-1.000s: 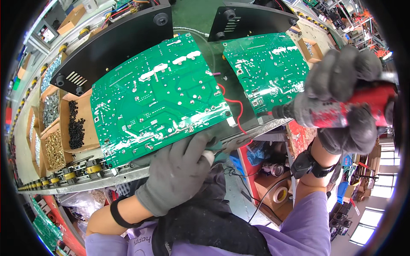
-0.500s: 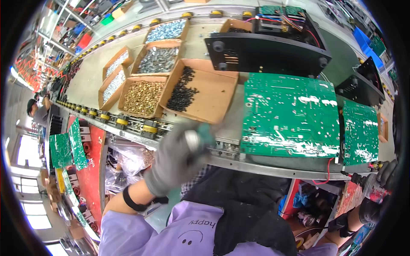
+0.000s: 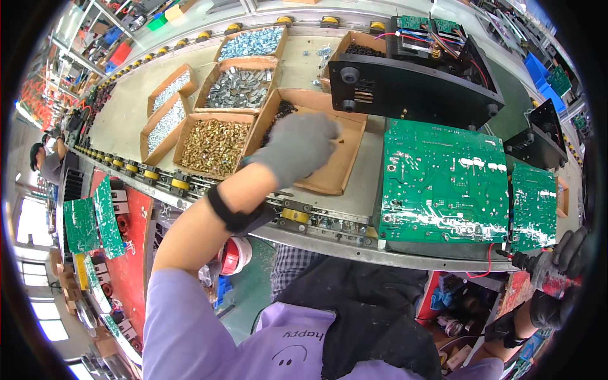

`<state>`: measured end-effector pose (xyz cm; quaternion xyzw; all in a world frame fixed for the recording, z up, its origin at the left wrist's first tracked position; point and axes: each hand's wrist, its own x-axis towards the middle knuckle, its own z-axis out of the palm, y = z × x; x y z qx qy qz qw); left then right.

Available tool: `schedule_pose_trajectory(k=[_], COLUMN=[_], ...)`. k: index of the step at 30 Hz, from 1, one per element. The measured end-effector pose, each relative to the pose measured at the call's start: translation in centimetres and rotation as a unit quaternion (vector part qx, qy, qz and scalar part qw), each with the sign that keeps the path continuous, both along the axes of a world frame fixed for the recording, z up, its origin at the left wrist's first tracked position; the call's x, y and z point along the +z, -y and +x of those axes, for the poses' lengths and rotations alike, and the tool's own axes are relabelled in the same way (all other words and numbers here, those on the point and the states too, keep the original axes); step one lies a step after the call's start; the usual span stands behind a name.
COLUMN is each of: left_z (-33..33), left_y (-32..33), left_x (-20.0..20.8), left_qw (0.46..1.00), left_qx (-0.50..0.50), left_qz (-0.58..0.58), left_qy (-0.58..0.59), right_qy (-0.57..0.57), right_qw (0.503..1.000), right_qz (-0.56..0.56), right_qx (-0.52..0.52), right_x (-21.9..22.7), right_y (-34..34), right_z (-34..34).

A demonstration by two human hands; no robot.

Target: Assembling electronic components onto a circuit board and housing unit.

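Note:
My left hand [image 3: 301, 147], in a grey glove, reaches over a shallow cardboard tray [image 3: 342, 166] that holds small black screws [image 3: 283, 111]. Its fingers curl downward into the tray, and what they hold, if anything, is hidden behind the back of the hand. At the far right edge my right hand [image 3: 567, 263], in a dark grey glove, is wrapped round a power screwdriver [image 3: 546, 272], its dark tip pointing left toward the boards. Between the hands a large green circuit board [image 3: 443, 183] lies solder side up, with a smaller green board [image 3: 534, 206] beside it.
Behind the boards stands a black metal panel [image 3: 411, 92] with wired parts. Left of the tray are cardboard boxes of brass-coloured screws [image 3: 212, 147], metal clips [image 3: 239, 87] and bluish hardware [image 3: 253, 43]. A yellow-rollered conveyor rail [image 3: 295, 214] runs along the near edge. A person [image 3: 50, 158] is far left.
My left hand has moved up and forward, from the near rail to over the black screw tray. My right hand stays with the screwdriver. The scene has shifted slightly in view.

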<state>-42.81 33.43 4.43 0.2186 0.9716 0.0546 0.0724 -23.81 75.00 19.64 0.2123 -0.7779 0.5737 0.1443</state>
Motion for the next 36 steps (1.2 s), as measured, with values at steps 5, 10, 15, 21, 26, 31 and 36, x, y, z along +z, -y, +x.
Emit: schedule_pose_trajectory(k=[5,10,15,21,26,31,36], left_z=[-2.8,-2.6,-0.9,3.3,3.9,-1.5,-4.0], left_y=[-4.2,-3.4,0.1,2.1,2.2,4.9,4.9], left_x=[-4.4,-3.1,0.7,3.2,2.5,0.2,-2.4], left_qw=[0.997,0.999,0.876,0.686,0.77,0.992,0.991], left_qx=[-0.028,-0.03,0.161,0.125,0.151,0.104,0.108], left_qz=[-0.073,-0.029,0.349,0.616,0.562,0.068,-0.067], left_qy=[0.025,0.031,0.291,0.366,0.261,-0.03,0.044], right_qy=[-0.019,-0.113,-0.166,-0.156,-0.141,-0.135,-0.131], right_qw=[0.996,0.986,0.975,0.959,0.948,0.934,0.913], right_qz=[-0.085,-0.102,-0.148,-0.207,-0.216,-0.211,-0.203], right_qx=[-0.027,-0.066,-0.021,0.114,0.187,0.253,0.33], right_x=[-1.2,-2.2,-2.5,-4.6,-4.8,-4.3,-4.4], right_y=[0.8,1.7,3.9,7.2,9.2,9.3,8.1], right_z=[0.3,0.8,-0.2,-2.6,-3.9,-4.8,-5.6])
